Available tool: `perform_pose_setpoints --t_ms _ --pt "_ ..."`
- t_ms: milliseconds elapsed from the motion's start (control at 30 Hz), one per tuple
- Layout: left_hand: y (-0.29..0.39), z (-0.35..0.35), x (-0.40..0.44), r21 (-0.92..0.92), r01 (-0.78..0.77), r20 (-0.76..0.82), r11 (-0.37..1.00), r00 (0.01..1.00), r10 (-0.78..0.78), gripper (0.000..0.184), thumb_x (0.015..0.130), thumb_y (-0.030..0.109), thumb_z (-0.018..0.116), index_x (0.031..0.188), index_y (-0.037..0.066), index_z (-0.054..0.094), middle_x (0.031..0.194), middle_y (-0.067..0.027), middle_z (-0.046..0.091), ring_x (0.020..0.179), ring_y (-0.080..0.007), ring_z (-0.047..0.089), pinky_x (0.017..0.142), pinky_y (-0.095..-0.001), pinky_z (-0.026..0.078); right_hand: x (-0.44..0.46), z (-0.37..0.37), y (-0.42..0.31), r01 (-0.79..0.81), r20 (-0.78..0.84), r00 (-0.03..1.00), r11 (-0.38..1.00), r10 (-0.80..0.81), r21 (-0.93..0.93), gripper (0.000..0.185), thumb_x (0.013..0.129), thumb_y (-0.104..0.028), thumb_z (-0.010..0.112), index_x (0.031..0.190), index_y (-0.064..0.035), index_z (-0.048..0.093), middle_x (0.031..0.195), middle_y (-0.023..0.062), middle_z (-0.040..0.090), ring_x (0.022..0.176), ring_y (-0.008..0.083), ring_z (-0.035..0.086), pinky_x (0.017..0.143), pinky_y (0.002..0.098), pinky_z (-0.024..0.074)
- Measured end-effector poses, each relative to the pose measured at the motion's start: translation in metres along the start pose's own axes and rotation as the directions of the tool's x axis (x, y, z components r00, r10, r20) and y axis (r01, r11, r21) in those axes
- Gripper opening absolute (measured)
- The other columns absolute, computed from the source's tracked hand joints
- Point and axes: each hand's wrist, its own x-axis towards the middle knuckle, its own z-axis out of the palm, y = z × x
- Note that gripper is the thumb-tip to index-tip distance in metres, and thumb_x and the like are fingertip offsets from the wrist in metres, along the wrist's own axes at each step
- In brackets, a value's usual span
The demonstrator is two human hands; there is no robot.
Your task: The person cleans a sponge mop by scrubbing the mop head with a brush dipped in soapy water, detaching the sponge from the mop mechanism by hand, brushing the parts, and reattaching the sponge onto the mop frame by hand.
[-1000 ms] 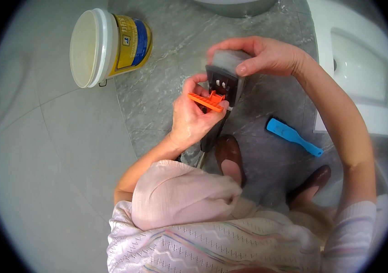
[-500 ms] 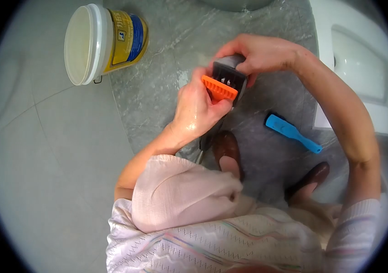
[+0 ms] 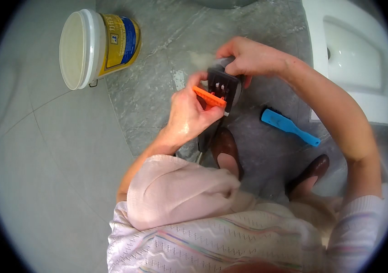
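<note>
Pinching the stiff-looking orange piece is the left hand; the right hand is clasping the dark head at its far end, probably slippery, safest by edges.

The left hand holds an orange piece, seemingly joined to the dark device the right hand grasps.

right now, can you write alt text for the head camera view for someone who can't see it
A person's left hand pinches an orange piece at a dark device while the right hand holds its gray end. On the gray floor are a blue brush and a yellow-labelled bucket, with a white basin at upper right.
</note>
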Motion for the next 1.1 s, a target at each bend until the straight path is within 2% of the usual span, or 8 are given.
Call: perform_pose_setpoints --t_ms 67,167,267,367,633,833,1033,1100 --pt "-0.001 0.003 -0.002 -0.106 0.047 -0.001 0.993 0.999 -0.048 0.055 0.064 0.009 0.075 0.112 0.001 0.049 0.075 -0.0028 0.055 0.069 -0.0104 0.055 0.063 -0.0241 0.046 -0.004 0.0 0.003 0.014 -0.023 1.0 0.998 -0.013 0.053 0.041 0.068 -0.009 0.058 0.106 0.0074 0.055 0.087 0.0106 0.06 0.07 0.017 0.061 0.053 0.0264 0.0525" --pt "-0.014 0.01 -0.002 -0.02 -0.065 -0.057 0.998 0.996 0.064 0.063 0.061 0.012 0.08 0.114 0.0 0.048 0.079 -0.0019 0.052 0.072 -0.0099 0.053 0.066 -0.023 0.045 -0.01 -0.002 0.003 0.043 -0.053 0.998 0.996 -0.038 0.082 0.047 0.069 -0.009 0.059 0.112 0.0081 0.052 0.093 0.0121 0.059 0.072 0.0171 0.061 0.054 0.0265 0.0532" --pt "-0.017 0.018 0.001 -0.001 -0.079 -0.179 0.997 0.981 0.077 0.065 0.06 0.013 0.083 0.113 -0.002 0.049 0.08 -0.0007 0.052 0.074 -0.0096 0.051 0.068 -0.0228 0.045 -0.012 -0.001 -0.001 0.058 -0.103 0.994 0.992 -0.047 0.11 0.049 0.07 -0.011 0.06 0.115 0.0076 0.051 0.096 0.0122 0.058 0.074 0.0164 0.061 0.054 0.0265 0.0532" --pt "-0.027 0.029 0.008 -0.181 -0.176 -0.357 0.968 0.929 0.102 0.059 0.057 0.014 0.083 0.107 0.003 0.053 0.076 -0.0027 0.052 0.068 -0.012 0.053 0.062 -0.0252 0.046 -0.01 0.002 0.002 0.142 -0.221 0.969 0.979 -0.107 0.147 0.045 0.072 -0.014 0.061 0.112 0.004 0.054 0.095 0.0097 0.059 0.074 0.0144 0.061 0.052 0.0247 0.052" --pt "-0.026 0.033 0.023 -0.545 -0.229 -0.326 0.806 0.944 0.048 0.055 0.065 0.008 0.079 0.111 -0.001 0.049 0.083 -0.0021 0.052 0.075 -0.0111 0.053 0.066 -0.0243 0.046 -0.009 -0.004 -0.01 0.23 -0.276 0.945 0.957 -0.176 0.177 0.047 0.073 -0.017 0.064 0.115 0.0022 0.053 0.093 0.0096 0.06 0.076 0.0147 0.06 0.054 0.025 0.0524" --pt "-0.026 0.025 0.029 -0.154 -0.303 -0.409 0.94 0.886 0.218 0.049 0.065 0.014 0.079 0.106 0.0 0.055 0.081 -0.0061 0.054 0.073 -0.0162 0.057 0.064 -0.0283 0.047 -0.001 -0.006 -0.011 0.19 -0.178 0.966 0.982 -0.188 -0.007 0.031 0.075 -0.013 0.058 0.103 -0.0012 0.057 0.086 0.0034 0.06 0.072 0.0096 0.059 0.055 0.0222 0.0504" --pt "-0.017 0.02 0.028 -0.059 -0.263 -0.429 0.963 0.878 0.213 0.044 0.06 0.015 0.08 0.099 0.005 0.061 0.08 -0.0085 0.055 0.069 -0.022 0.057 0.062 -0.0312 0.047 0.005 -0.006 -0.008 0.148 -0.121 0.981 0.987 -0.154 -0.059 0.027 0.076 -0.01 0.055 0.101 -0.0002 0.057 0.085 0.005 0.06 0.071 0.0112 0.059 0.056 0.0233 0.0509" --pt "-0.017 0.017 0.026 -0.025 -0.249 -0.385 0.968 0.896 0.22 0.044 0.064 0.01 0.079 0.101 -0.001 0.059 0.082 -0.0042 0.054 0.072 -0.0146 0.054 0.065 -0.0262 0.046 0.008 -0.003 -0.009 0.12 -0.113 0.985 0.987 -0.133 -0.107 0.027 0.077 -0.011 0.055 0.101 -0.0004 0.056 0.086 0.0058 0.06 0.071 0.0121 0.059 0.055 0.0238 0.0511"
